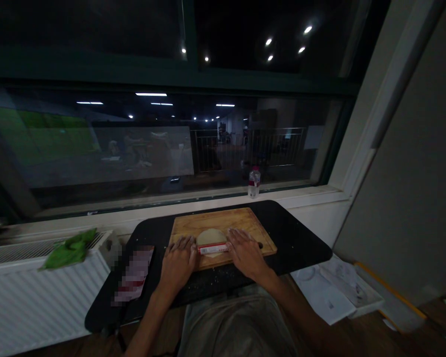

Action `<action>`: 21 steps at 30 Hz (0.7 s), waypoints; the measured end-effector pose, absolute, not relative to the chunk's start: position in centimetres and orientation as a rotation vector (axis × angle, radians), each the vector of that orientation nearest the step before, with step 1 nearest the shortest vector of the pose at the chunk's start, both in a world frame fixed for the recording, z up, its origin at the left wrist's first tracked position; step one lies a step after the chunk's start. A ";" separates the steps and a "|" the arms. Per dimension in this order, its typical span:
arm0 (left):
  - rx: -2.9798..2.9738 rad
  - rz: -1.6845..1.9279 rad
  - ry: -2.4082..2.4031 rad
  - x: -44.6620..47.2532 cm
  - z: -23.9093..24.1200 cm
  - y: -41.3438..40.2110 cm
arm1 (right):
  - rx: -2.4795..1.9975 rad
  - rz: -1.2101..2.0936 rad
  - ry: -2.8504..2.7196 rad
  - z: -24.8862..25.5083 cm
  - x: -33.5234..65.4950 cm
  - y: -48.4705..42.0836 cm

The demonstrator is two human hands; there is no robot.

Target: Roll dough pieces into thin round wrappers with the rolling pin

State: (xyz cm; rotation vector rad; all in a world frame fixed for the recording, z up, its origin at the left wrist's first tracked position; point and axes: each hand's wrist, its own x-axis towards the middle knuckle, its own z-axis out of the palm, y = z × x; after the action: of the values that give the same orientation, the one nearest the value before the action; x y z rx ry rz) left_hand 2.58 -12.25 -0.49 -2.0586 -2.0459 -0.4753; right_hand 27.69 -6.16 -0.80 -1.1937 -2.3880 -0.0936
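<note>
A wooden board (245,220) lies on a black table (297,238) in front of me. On the board sits a flat round of pale dough (211,236). Across its near side lies a rolling pin (212,248) wrapped in a white and red label. My left hand (179,260) rests flat on the pin's left end, fingers stretched forward. My right hand (244,249) rests flat on the right end, fingers spread. Both palms press down on the pin rather than gripping it.
A small water bottle (254,181) stands on the windowsill behind the board. A green cloth (70,249) lies on the white radiator at left. A blurred packet (134,275) sits on the table's left side. Papers (330,287) lie low at right, by a grey wall.
</note>
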 end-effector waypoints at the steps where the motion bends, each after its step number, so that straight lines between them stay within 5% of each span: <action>1: -2.060 -0.479 -2.047 2.6 -0.5 -12.3 | -1.189 -0.096 -2.382 -0.9 27.7 -6.2; 21: -2.102 -0.614 -1.998 2.3 -2.1 -14.1 | -1.098 -0.097 -2.294 -2.5 28.7 -7.8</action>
State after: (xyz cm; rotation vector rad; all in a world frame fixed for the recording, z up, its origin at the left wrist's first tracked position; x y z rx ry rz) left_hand 2.27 -14.05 -2.08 -2.1021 -1.9980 -0.6140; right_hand 28.69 -7.85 -2.52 -1.0977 -2.2941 -0.0969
